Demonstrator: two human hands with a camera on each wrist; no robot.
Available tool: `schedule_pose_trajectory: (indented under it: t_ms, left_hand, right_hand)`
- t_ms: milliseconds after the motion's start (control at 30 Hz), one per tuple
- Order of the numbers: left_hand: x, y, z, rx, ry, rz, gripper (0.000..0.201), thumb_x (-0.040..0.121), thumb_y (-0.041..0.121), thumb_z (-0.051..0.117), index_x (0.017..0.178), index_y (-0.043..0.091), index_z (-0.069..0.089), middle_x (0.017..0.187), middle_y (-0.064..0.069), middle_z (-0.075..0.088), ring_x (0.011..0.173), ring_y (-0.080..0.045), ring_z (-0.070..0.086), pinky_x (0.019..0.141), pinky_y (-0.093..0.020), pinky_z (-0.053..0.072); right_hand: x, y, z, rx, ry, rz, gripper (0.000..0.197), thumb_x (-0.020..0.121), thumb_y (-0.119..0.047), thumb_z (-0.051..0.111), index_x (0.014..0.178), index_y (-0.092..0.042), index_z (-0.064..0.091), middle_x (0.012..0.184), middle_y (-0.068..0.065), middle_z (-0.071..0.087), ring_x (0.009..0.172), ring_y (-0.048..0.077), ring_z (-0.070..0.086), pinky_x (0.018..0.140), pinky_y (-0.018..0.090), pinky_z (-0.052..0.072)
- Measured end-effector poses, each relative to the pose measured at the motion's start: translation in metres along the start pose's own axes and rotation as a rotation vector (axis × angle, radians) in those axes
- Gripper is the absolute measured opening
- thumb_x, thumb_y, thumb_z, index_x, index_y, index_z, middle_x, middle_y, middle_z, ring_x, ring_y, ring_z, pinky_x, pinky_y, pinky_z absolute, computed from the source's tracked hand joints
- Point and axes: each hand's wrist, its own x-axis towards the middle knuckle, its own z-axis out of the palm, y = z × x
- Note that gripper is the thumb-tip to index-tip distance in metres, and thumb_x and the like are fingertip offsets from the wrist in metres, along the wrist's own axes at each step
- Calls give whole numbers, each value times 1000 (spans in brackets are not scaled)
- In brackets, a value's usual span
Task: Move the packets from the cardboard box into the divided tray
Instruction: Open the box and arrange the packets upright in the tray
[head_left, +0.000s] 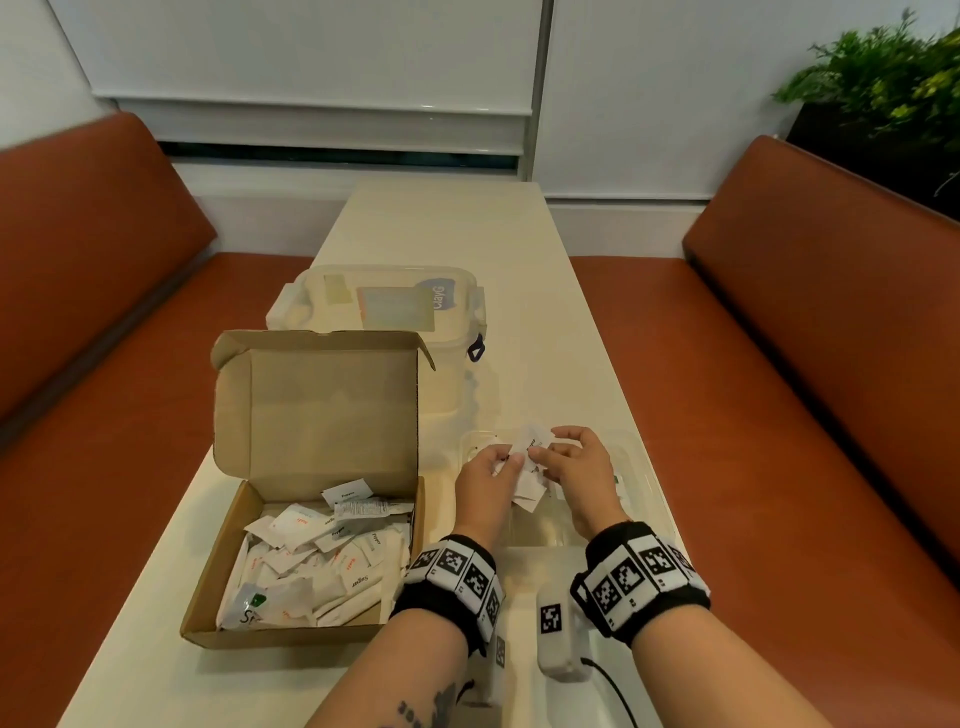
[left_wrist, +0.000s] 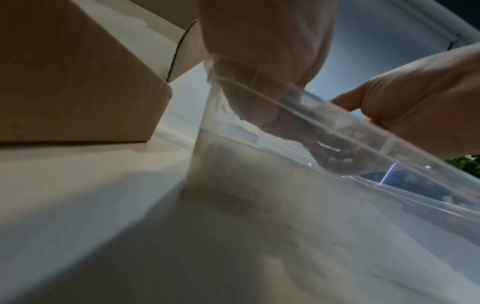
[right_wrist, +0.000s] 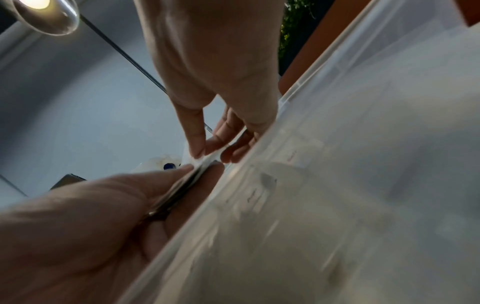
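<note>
An open cardboard box (head_left: 228, 613) at the table's left holds several white packets (head_left: 322, 561). To its right stands the clear divided tray (head_left: 636, 467), and both hands hover over it. My left hand (head_left: 511, 461) grips a small stack of white packets (head_left: 527, 493) between thumb and fingers. My right hand (head_left: 540, 454) pinches the top edge of a packet (head_left: 532, 441) in that stack. In the right wrist view the right hand (right_wrist: 205, 152) pinches the packet edge (right_wrist: 207, 159) just above the left hand (right_wrist: 91, 216), beside the tray wall (right_wrist: 337, 185). The left wrist view shows the left hand (left_wrist: 259, 51) blurred behind the tray wall (left_wrist: 285, 185).
A clear lidded plastic container (head_left: 379, 312) stands behind the box. A white device (head_left: 558, 639) with a cable lies near the table's front edge. Orange benches (head_left: 779, 415) run along both sides of the table. A plant (head_left: 893, 78) sits at the far right.
</note>
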Motion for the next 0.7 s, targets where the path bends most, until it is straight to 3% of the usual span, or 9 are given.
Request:
schedule_pose_trajectory:
  t_ms: [133, 233, 333, 400, 467, 600, 700]
  left_hand:
    - [0, -3, 1, 97, -19, 16, 21, 93, 26, 57, 103, 11, 67, 100, -9, 68, 88, -24, 61, 81, -38, 50]
    - [1, -2, 2, 100, -2, 21, 18, 94, 23, 56, 104, 13, 67, 102, -6, 67, 94, -23, 61, 86, -38, 50]
    - [-1, 0, 2, 44, 115, 51, 22, 96, 10, 49, 109, 15, 66, 113, -1, 64, 110, -19, 57, 97, -30, 45]
    - [-3, 2, 2, 39, 214, 79, 30, 97, 4, 43, 114, 15, 64, 121, -1, 61, 117, -17, 53, 98, -23, 39]
    - [-4, 3, 3, 78, 275, 109, 35, 97, 1, 40, 122, 14, 61, 130, -5, 56, 124, -18, 49, 99, -18, 34]
    - [-2, 2, 4, 99, 330, 130, 38, 99, 2, 36, 130, 14, 55, 140, -8, 47, 130, -19, 42, 95, -10, 27]
    - [-1, -1, 3, 84, 355, 129, 39, 99, 2, 35, 131, 16, 54, 141, -8, 46, 130, -18, 42, 95, -10, 28]
  right_hand:
    - [6, -21, -2, -388, -126, -200, 44, 82, -6, 68, 121, -24, 55, 95, -3, 58, 74, 6, 53, 59, 6, 44]
    - [13, -40, -8, -685, -282, -218, 32, 86, -7, 62, 114, -21, 66, 99, 0, 63, 85, 12, 59, 69, 13, 43]
    - [15, -45, -15, -681, -282, -209, 15, 83, -3, 63, 87, -15, 71, 84, 2, 65, 72, 13, 60, 67, 20, 44]
    - [14, -41, -19, -660, -240, -208, 15, 80, 1, 65, 78, -14, 67, 76, 1, 61, 64, 11, 56, 61, 21, 43]
    - [14, -33, -20, -669, -217, -193, 15, 78, 2, 66, 79, -13, 65, 76, 4, 58, 67, 15, 54, 57, 17, 44]
    - [12, -12, -16, -693, -179, -210, 15, 76, -4, 72, 74, -18, 64, 74, -2, 60, 75, 16, 58, 67, 22, 46]
    - [11, 3, -12, -706, -124, -233, 17, 75, -8, 73, 70, -22, 64, 77, -5, 65, 87, 15, 58, 71, 25, 44]
